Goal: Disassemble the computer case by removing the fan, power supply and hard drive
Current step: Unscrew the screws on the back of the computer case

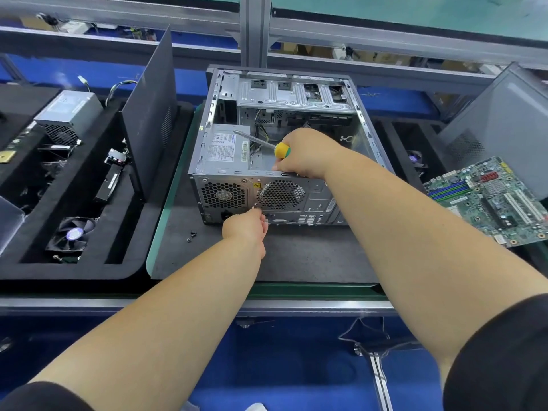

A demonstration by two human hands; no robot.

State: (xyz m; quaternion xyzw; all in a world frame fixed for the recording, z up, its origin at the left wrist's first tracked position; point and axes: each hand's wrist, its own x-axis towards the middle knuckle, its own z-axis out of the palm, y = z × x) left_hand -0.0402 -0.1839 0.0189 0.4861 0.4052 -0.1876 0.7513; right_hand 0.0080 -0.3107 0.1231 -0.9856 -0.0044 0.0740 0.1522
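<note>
An open grey computer case [296,93] lies on its side on a dark mat, rear panel toward me. Its power supply [226,148] sits inside at the left, behind a honeycomb vent. A round fan grille [281,194] fills the rear panel's middle. My right hand [305,154] rests on the case's top rear edge and grips a yellow-and-green screwdriver [281,149], its shaft pointing left over the power supply. My left hand [246,226] pinches a small screw at the rear panel, just below and left of the grille. The hard drive is not discernible.
Two loose screws [191,236] lie on the mat left of my left hand. A black foam tray [89,271] on the left holds another power supply [69,117], a fan [72,234] and an upright side panel [151,108]. A green motherboard [492,200] lies at the right.
</note>
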